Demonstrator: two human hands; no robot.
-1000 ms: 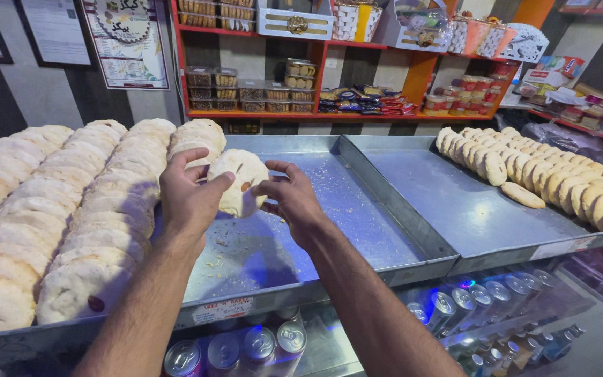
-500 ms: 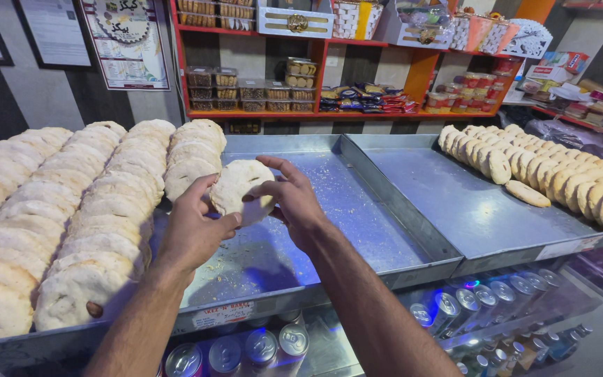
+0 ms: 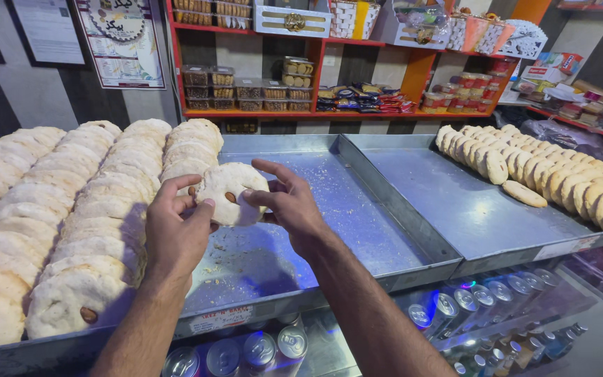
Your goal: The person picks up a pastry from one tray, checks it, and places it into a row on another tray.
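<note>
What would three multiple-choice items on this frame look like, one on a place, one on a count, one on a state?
1. Where is the round cookie that both hands hold?
A. Above the left metal tray
B. On the orange shelf
C. Among the cans

2. How many metal trays lie side by side on the counter?
A. One
B. Two
C. Four

3. How full is the right tray?
A. Packed edge to edge
C. Bare of cookies
B. Partly filled, cookies along its far right side

Answers: 1 A, the left hand and right hand grip it over the crumbed tray floor. 2 B, two trays meet at a middle rim. 3 B, its near part is bare metal.
</note>
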